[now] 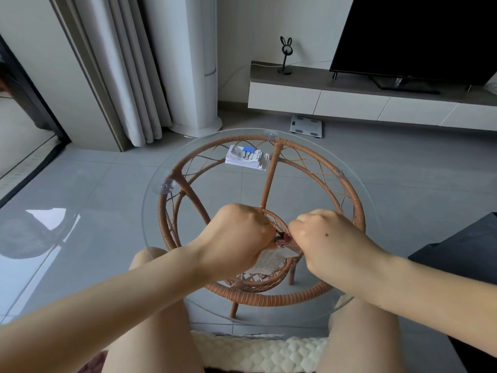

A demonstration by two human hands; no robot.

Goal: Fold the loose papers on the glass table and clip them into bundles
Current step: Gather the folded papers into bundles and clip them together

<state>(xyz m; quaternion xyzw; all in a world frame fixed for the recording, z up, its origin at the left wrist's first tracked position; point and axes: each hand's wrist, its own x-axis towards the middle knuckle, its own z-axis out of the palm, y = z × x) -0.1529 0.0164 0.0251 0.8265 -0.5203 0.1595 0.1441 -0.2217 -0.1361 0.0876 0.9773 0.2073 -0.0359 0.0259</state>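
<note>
A small wad of folded papers (269, 261) is held above the near middle of the glass table (150, 211), between the two hands. Only a printed white corner of it is seen, slanting down toward the person, so its long axis cannot be told. Its upper edge is met by a pink binder clip (282, 239), a small metal piece wedged between the knuckles. The papers are gripped by the left hand (236, 235) with fingers curled tightly round them. The clip is pinched by the right hand (322, 238), whose fingertips are hidden behind its own knuckles. At the far side of the table a clipped bundle (246, 158) lies flat, its long axis running left to right with a slight tilt. It is fastened at its far edge by a blue binder clip (249, 149), whose wire handles are laid back toward the person. The round, clear tabletop is carried on a rattan frame (269, 298) of wrapped hoops and woven lattice. A white bathroom scale (306, 126) is seen on the grey tiled floor beyond.
</note>
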